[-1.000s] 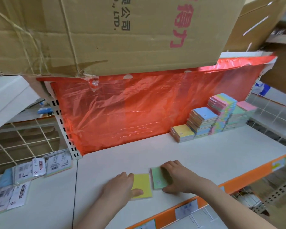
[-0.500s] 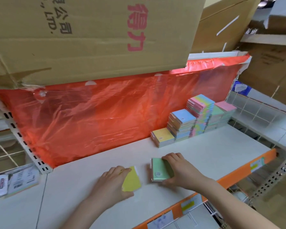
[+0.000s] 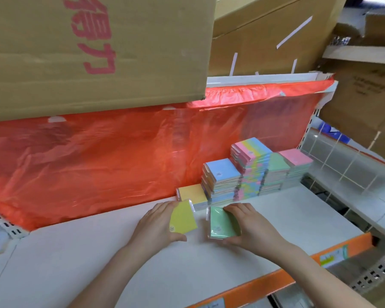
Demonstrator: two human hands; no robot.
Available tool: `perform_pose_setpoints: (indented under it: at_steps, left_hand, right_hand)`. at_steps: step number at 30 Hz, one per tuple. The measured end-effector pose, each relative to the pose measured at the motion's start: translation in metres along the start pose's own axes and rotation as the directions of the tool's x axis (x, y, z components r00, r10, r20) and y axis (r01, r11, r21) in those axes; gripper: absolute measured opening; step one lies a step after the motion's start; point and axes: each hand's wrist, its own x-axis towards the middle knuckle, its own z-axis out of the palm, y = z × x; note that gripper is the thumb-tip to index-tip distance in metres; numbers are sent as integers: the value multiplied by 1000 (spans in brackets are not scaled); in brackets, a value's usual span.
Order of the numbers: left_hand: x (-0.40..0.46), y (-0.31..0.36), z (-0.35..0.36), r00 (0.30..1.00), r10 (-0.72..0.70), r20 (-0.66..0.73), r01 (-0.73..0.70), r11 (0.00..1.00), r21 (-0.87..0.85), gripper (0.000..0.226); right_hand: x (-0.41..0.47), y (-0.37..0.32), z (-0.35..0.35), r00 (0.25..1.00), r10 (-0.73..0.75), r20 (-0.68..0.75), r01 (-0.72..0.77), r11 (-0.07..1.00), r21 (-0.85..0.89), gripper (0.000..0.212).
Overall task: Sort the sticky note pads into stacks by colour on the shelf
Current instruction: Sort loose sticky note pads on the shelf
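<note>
1. While both hands work low in the middle of the frame, the left hand (image 3: 158, 225) holds a yellow pad (image 3: 183, 218) tilted up off the shelf (image 3: 298, 221), its fingers (image 3: 162, 207) curled along the far edge and the thumb under the near edge.
2. Just right of it, the right hand (image 3: 251, 227) grips a green pad (image 3: 222, 223), fingers over the top edge and thumb at the bottom; whether that pad rests on the shelf or is slightly lifted I cannot tell.
3. Right of centre, against the red plastic sheet (image 3: 98, 163), stand the stacks: a low yellow stack (image 3: 192, 193) touching a taller blue-topped stack (image 3: 222, 172), then a tall multicolour stack (image 3: 251, 150), a green-topped stack (image 3: 277, 164) and a pink-topped stack (image 3: 296, 157).
4. Judging by the task, each held pad likely goes to its matching colour.
5. Risks as I judge them:
   - The wrapped pads look glossy, so a light edge grip could let one slide out.
   - The yellow stack sits hard against the blue-topped one; a careless approach could knock that taller stack askew.
   - Reaching the green-topped stack means passing the tall multicolour stack, which a wrist could topple.
   - Several stacks show mixed edge colours, so the top sheet may mislead the sorting.
</note>
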Motion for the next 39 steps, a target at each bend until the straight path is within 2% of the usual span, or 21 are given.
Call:
perform_pose_setpoints:
  at_steps: [3, 8, 12, 21, 32, 35, 37, 39]
  left_hand:
    - [17, 11, 12, 999, -52, 2, 52, 999, 10, 89]
    - [42, 14, 19, 990, -138, -6, 138, 989, 60, 81]
    - [62, 11, 17, 980, -195, 47, 188, 974, 127, 77]
    - [112, 16, 29, 972, -139, 190, 107, 980, 167, 73]
    - [124, -3, 43, 977, -68, 202, 55, 996, 71, 69]
    - [123, -6, 42, 970, -73, 230, 46, 992, 121, 73]
    - [119, -5, 40, 981, -60, 187, 28, 985, 170, 70]
    - [113, 0, 36, 1000, 14, 4, -14, 984, 176, 61]
  right_hand:
    - [1, 22, -5, 999, -32, 26, 32, 999, 6, 81]
    - [7, 45, -9, 993, -87, 79, 84, 996, 39, 82]
    - [11, 51, -10, 988, -110, 109, 106, 993, 44, 81]
    - [18, 55, -18, 991, -77, 113, 75, 997, 25, 81]
    - [19, 44, -12, 993, -1, 117, -2, 1000, 22, 76]
    - [18, 44, -14, 995, 21, 99, -23, 999, 23, 75]
    - [14, 47, -17, 996, 33, 80, -35, 999, 21, 77]
    - [10, 54, -25, 997, 46, 62, -47, 999, 24, 78]
